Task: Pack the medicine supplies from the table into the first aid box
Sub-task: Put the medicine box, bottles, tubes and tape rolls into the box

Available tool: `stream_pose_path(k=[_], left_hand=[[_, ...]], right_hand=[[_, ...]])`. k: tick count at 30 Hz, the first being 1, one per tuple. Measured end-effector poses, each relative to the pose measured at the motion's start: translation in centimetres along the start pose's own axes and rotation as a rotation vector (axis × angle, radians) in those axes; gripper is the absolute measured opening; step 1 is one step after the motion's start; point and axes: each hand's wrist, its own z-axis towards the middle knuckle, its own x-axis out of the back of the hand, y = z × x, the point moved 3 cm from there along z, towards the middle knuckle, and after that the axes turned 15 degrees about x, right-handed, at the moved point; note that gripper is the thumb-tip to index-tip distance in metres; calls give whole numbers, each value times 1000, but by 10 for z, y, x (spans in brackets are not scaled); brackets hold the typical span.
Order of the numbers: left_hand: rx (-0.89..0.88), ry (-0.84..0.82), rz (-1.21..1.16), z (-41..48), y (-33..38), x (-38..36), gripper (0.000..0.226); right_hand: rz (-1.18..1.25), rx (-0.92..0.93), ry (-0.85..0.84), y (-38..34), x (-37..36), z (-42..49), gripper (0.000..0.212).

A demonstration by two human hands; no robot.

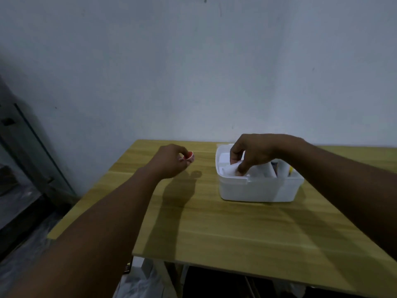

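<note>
Nearest the camera, the two forearms are reaching out over the wooden bench [225,229], whose front part is showing nothing left to pack.

Further out on the left, the left hand [169,161] is hovering above the bench with its fingers [186,158] pinching a small round red-and-white item [190,155], perhaps a tape roll or a cap; it is too small to tell. It is looking light and rigid, so a thumb-and-finger pinch across its rim is probably enough, though something so small could slip.

Further right, the right hand [250,155] is dipping into the white first aid box [260,189], its fingers closing on a white soft-looking packet [233,168] in the left part of the box. That packet appears thin and crushable, so pressing it flat from above looks safer than squeezing. Other supplies are standing in the box's right part, partly hidden.
</note>
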Motion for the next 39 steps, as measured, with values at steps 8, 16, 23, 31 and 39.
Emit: stream_pose_path(k=[8, 16, 23, 31, 39], left_hand=[[-104, -63, -37, 1, 64, 11, 19], [-171, -114, 23, 4, 103, -1, 28], [-216, -131, 216, 10, 119, -25, 29], [-228, -143, 397, 17, 123, -41, 27], [-133, -76, 358, 22, 122, -42, 22]], right_hand=[[7, 79, 92, -6, -6, -4, 29], [103, 104, 196, 4, 3, -16, 20], [89, 14, 471, 39, 22, -35, 10], [161, -50, 501, 64, 25, -53, 9], [195, -38, 494, 64, 24, -50, 6]])
